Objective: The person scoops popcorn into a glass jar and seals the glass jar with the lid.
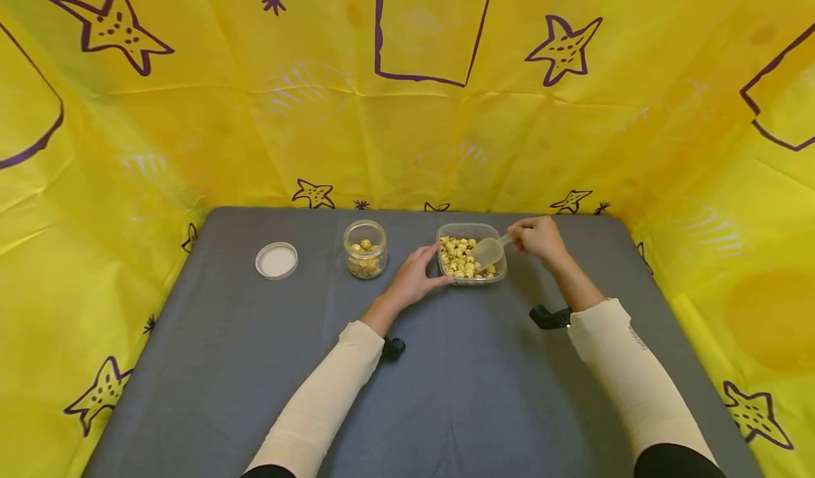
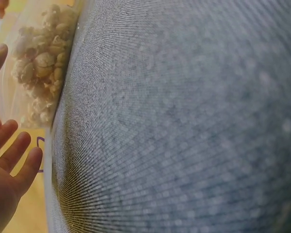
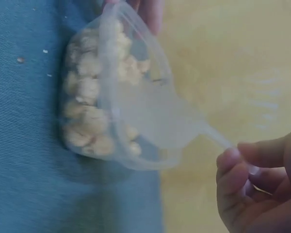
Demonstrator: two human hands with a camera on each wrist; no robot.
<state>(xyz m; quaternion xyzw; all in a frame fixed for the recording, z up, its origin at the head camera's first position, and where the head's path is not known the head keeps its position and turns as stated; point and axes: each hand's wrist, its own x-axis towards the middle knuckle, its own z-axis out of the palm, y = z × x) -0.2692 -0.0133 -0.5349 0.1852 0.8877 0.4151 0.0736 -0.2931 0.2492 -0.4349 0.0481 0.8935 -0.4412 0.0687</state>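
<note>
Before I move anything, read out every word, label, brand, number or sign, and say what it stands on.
No text can be read.
Cream right sleeve: small dark marking, possibly lettering, too small to read.
Popcorn jar, round lid, plastic tub, scoop: no text visible.
Yellow backdrop: starfish drawings, no lettering visible.

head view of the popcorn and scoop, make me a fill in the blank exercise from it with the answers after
1. The handle of the translucent plastic scoop is in the person's ____ hand.
2. Golden popcorn shows in ____ the square clear plastic tub and the round clear jar.
3. Seen from the head camera, the round white lid lies to the ____ of the jar.
4. The cloth with purple-outlined stars behind the grey table is mostly ____.

Missing words: right; both; left; yellow
</note>
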